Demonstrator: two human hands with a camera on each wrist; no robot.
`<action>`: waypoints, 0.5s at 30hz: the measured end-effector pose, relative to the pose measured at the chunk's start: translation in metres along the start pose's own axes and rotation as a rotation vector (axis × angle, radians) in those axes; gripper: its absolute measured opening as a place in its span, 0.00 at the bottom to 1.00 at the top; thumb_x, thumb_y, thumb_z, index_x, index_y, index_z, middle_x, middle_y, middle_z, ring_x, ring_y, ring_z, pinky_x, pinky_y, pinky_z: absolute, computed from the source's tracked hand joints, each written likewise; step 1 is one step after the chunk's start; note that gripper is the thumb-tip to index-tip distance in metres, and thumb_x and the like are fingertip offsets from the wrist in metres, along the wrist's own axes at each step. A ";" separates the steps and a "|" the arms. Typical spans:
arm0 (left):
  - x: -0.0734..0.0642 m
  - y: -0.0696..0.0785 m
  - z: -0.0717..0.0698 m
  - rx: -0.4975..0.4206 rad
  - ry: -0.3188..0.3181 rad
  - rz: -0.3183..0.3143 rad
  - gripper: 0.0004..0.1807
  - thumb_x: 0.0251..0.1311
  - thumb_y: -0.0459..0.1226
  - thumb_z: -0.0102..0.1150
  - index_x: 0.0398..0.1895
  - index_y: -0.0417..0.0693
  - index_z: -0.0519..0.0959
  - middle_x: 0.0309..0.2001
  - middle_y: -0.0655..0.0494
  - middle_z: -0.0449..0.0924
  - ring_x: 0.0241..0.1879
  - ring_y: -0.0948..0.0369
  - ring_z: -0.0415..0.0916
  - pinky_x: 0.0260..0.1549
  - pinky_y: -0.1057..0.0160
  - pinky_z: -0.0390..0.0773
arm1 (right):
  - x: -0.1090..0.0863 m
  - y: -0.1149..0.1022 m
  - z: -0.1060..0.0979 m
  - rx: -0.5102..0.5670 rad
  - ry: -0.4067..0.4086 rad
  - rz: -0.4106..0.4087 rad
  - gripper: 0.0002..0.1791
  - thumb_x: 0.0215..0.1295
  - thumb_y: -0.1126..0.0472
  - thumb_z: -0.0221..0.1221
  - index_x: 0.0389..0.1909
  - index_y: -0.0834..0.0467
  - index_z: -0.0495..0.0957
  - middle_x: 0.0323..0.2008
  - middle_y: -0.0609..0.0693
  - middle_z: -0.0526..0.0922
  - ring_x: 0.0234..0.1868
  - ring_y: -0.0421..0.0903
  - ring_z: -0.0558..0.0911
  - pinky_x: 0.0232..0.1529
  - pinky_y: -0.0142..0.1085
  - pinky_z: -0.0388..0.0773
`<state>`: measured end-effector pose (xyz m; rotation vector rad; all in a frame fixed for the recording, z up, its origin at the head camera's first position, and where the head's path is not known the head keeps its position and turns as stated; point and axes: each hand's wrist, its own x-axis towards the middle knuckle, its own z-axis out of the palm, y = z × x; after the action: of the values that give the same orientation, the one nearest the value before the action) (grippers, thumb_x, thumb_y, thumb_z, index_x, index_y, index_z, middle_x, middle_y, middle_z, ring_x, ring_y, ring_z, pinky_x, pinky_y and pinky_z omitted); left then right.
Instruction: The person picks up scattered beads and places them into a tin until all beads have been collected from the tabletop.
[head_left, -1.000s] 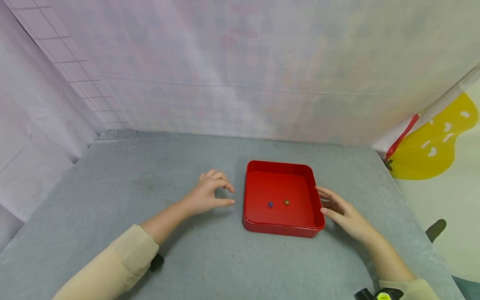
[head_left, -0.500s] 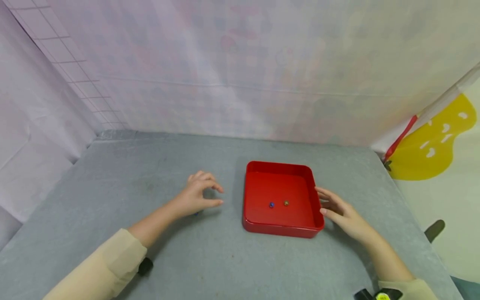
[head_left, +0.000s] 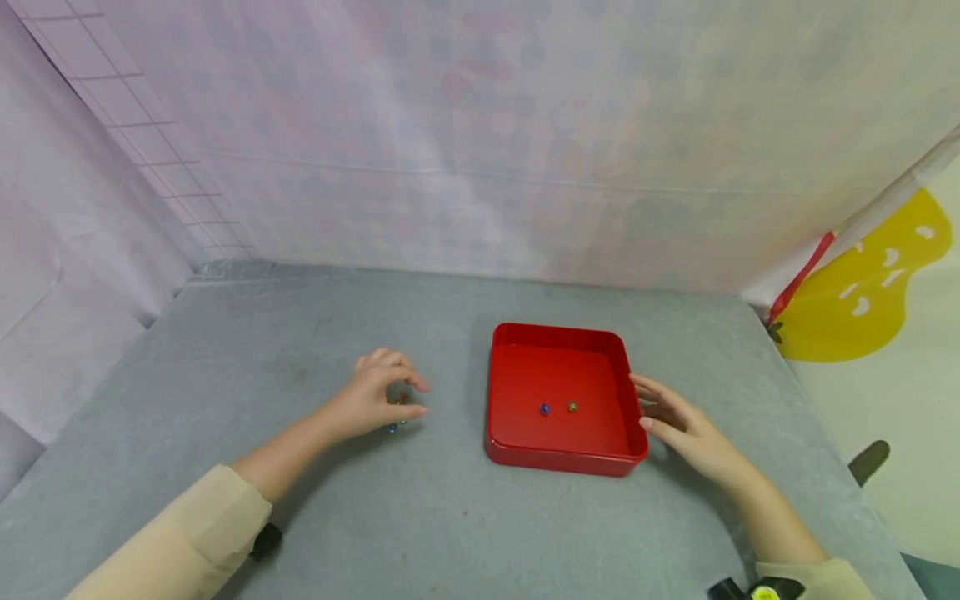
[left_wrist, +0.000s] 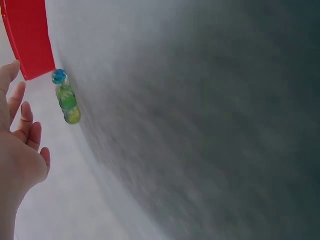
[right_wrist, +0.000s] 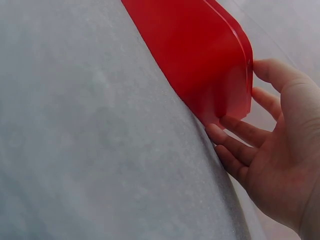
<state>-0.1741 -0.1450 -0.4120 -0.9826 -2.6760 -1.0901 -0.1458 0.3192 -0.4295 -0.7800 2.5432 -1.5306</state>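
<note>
A square red tray [head_left: 555,358] with low walls lies on the grey cloth; inside it rest a small blue marble [head_left: 545,409] and a yellowish marble [head_left: 573,407]. My left hand [head_left: 375,398] is left of the tray, thumb and fingers spread in a loose curve with nothing between the tips. Several glass marbles [left_wrist: 69,101], blue, green and yellow, lie close together by this hand, partly hidden under it in the head view. My right hand [head_left: 690,429] rests relaxed fingers [right_wrist: 245,131] against the tray's right wall.
The grey cloth-covered table [head_left: 465,533] backs onto a pale patterned curtain [head_left: 480,167]. Another white curtain [head_left: 90,250] hangs at the left. On the right, past the table's edge, is a white cloth with a yellow print [head_left: 847,308].
My left hand has moved left, away from the tray, and marbles now show beneath it. The right hand has stayed against the tray, which has hardly moved.
</note>
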 end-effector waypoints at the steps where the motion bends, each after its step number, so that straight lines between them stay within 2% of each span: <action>1: -0.001 -0.001 -0.001 0.003 -0.001 -0.003 0.13 0.47 0.39 0.75 0.37 0.49 0.84 0.37 0.66 0.74 0.46 0.59 0.65 0.49 0.47 0.54 | 0.000 0.000 0.000 -0.001 0.001 0.000 0.31 0.67 0.72 0.52 0.71 0.63 0.56 0.61 0.69 0.67 0.52 0.35 0.76 0.45 0.32 0.76; 9: -0.014 -0.011 -0.010 0.027 0.003 -0.016 0.14 0.46 0.39 0.75 0.37 0.51 0.84 0.38 0.65 0.75 0.47 0.58 0.65 0.50 0.45 0.53 | 0.000 0.001 0.000 0.001 0.006 0.007 0.31 0.67 0.71 0.52 0.71 0.63 0.57 0.61 0.68 0.67 0.52 0.36 0.76 0.44 0.32 0.76; 15: -0.021 -0.016 -0.016 0.042 0.020 -0.020 0.15 0.43 0.38 0.77 0.36 0.51 0.85 0.37 0.66 0.75 0.45 0.59 0.66 0.48 0.48 0.55 | 0.000 0.001 0.000 0.000 0.005 0.002 0.31 0.67 0.72 0.52 0.71 0.63 0.57 0.61 0.68 0.67 0.52 0.35 0.76 0.45 0.32 0.76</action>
<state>-0.1695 -0.1755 -0.4167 -0.9344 -2.6869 -1.0375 -0.1460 0.3194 -0.4304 -0.7744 2.5469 -1.5335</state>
